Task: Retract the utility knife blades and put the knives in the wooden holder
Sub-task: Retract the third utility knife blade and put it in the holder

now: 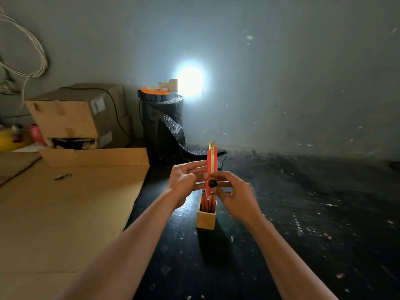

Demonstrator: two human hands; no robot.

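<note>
I hold a red utility knife (211, 161) upright above the wooden holder (206, 219), its tip pointing away from me. My left hand (184, 180) grips its body from the left. My right hand (236, 195) pinches the black knob (213, 183) near the knife's lower end. A short bit of metal shows at the knife's top end. The square holder stands on the dark floor just below my hands, with several red knives (208, 203) standing inside it.
A flattened cardboard sheet (65, 204) covers the floor on the left, with a small metal piece (62, 176) on it. Cardboard boxes (80, 115) stand behind it. A black mesh roll (163, 124) with a bright lamp (190, 81) on top stands at the wall.
</note>
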